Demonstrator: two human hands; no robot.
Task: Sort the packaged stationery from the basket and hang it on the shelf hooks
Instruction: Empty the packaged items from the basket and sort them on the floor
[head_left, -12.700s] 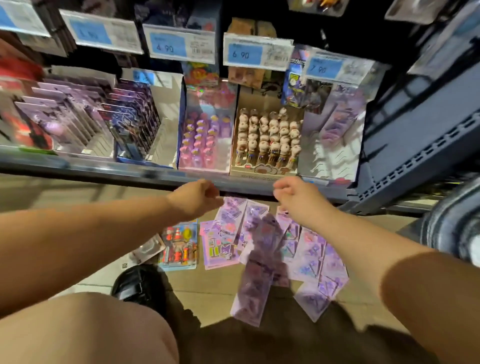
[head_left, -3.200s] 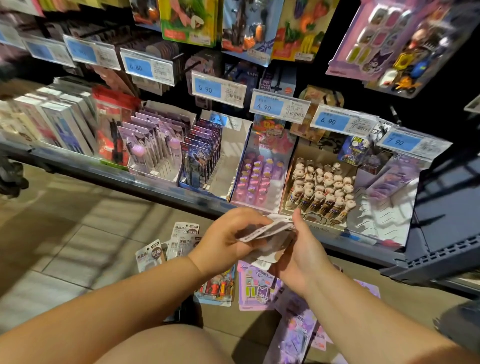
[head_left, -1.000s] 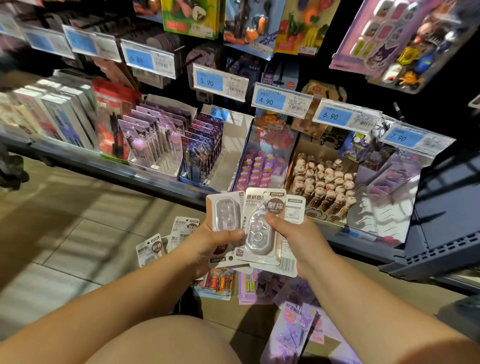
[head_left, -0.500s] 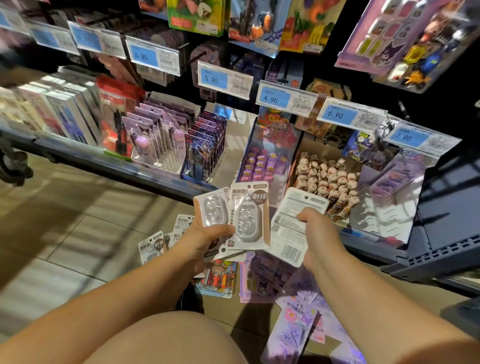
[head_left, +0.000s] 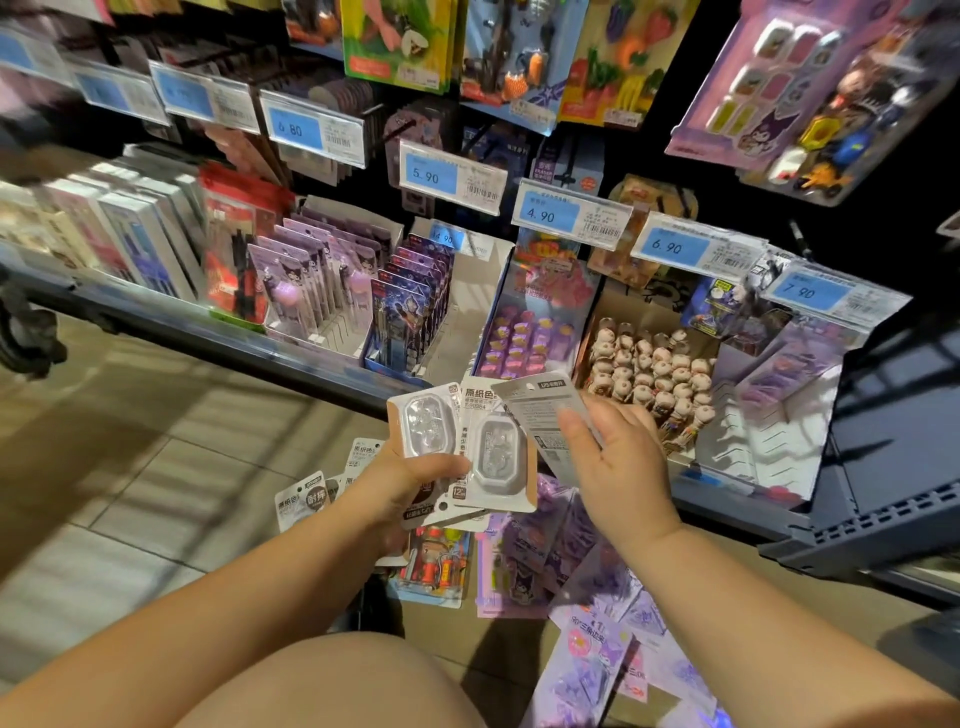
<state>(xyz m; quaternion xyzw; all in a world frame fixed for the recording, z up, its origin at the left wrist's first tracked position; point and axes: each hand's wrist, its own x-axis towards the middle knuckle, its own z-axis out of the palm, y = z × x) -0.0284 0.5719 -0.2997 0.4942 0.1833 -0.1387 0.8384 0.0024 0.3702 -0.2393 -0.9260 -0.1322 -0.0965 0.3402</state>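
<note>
Shelf unit (head_left: 208, 332) fills the upper half of the frame. Its sloped deck carries display trays (head_left: 332, 312) of pens and small erasers, tilted so the stock faces out. Tiled floor (head_left: 130, 467) takes the lower left. Big toy packs (head_left: 810, 88) hang across the top. The hooks are mostly hidden behind them and the blue price tags (head_left: 452, 176), so I cannot tell which are free. No basket is in view.

Purple packs (head_left: 587, 571) lie spread on the floor at lower centre. White packs (head_left: 306, 499) sit in their own group just left of them, probably laid out flat to sort by kind.

The left hand (head_left: 400, 483), at centre, grasps a fan of white blister cards (head_left: 493, 457) with the thumb across the fronts. Fanning them probably lets each one be pulled off singly.

The right hand (head_left: 618, 457), just beside it, pinches a single card (head_left: 540, 410) by its lower part, thumb on the printed back. The card's top overlaps the fan, and its hang-hole end points up toward the shelf.

Judged step: matching like cards into one stack before hanging. Nothing from either hand is on a hook yet.
</note>
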